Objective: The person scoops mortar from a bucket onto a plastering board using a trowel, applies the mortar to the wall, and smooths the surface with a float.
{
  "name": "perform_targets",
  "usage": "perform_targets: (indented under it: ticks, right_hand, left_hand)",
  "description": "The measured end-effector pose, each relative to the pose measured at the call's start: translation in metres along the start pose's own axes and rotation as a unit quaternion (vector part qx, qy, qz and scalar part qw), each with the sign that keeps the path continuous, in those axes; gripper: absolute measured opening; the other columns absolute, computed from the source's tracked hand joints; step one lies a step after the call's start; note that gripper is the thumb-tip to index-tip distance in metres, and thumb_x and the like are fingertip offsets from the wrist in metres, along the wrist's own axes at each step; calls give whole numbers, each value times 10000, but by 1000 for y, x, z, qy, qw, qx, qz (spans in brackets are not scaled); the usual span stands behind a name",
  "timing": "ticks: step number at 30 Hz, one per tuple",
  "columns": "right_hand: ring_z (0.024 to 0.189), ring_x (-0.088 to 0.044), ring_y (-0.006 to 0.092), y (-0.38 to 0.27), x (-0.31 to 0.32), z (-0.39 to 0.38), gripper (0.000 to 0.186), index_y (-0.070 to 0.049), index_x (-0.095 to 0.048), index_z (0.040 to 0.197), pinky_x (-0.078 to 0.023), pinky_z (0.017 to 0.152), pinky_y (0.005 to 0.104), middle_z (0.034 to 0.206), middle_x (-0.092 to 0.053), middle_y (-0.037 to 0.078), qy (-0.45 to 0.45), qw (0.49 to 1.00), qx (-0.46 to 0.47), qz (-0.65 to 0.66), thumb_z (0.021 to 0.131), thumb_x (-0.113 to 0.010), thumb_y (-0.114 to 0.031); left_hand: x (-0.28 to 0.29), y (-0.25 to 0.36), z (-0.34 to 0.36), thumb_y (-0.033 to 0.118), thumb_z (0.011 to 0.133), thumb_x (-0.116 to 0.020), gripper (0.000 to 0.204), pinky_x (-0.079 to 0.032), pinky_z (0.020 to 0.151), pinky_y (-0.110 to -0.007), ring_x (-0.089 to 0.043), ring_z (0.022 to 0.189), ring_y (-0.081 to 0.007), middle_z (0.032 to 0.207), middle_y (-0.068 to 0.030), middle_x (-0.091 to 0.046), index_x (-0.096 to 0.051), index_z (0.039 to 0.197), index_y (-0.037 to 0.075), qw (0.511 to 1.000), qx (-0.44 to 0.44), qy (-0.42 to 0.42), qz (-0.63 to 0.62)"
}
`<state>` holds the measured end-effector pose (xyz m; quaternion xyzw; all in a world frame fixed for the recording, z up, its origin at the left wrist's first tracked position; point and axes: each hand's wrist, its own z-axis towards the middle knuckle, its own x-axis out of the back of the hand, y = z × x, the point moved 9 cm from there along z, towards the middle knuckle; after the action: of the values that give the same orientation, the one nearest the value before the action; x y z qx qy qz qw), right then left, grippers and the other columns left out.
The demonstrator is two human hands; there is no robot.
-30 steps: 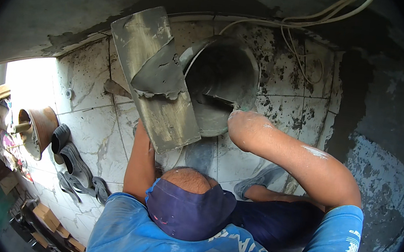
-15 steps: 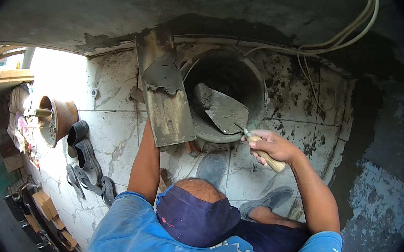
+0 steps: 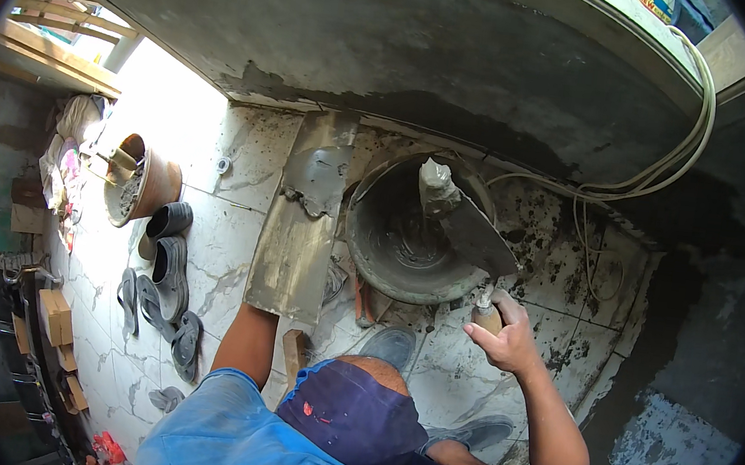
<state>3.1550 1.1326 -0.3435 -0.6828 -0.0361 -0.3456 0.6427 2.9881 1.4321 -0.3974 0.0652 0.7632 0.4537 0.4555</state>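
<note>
Trowel (image 3: 476,239), clasped in right hand (image 3: 511,336) over bucket (image 3: 402,292), looks mid-scoop, wants steadying; board (image 3: 290,265) hides left hand, grip unclear.

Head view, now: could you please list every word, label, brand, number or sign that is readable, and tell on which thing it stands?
Package, upper right, with yellow and red: printed lettering, which I do not copy out.
Purple cap: small red marks, too unclear to read as text.
Trowel, long board, bucket: no readable text.
</note>
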Motion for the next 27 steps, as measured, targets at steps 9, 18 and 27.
perform_targets:
  ticks: [9, 18, 27]
  right_hand:
    - [659, -591, 362, 11, 5, 54, 322, -55, -567, 947, -486, 594, 432, 763, -586, 131, 151, 977, 82, -124, 644, -676, -64]
    - [693, -593, 305, 22, 30, 22, 423, -80, -584, 993, -484, 617, 386, 842, -625, 92, 117, 951, 155, -240, 581, -639, -4]
    - [716, -608, 311, 14, 49, 0, 397, -63, -571, 1001, -489, 629, 392, 886, -634, 116, 112, 955, 126, -244, 614, -654, -27]
  left_hand:
    - [-25, -37, -14, 321, 897, -649, 529, -544, 894, -395, -607, 1069, -258, 1224, -134, -577, -480, 1305, 31, 1000, 21, -4, -16]
    - [-19, -41, -13, 319, 894, -654, 530, -543, 894, -394, -606, 1070, -258, 1223, -134, -577, -481, 1305, 32, 1000, 20, 2, -20]
    - [-19, -40, -12, 317, 891, -660, 532, -542, 894, -393, -605, 1070, -259, 1223, -133, -576, -481, 1305, 33, 1000, 19, 6, -17]
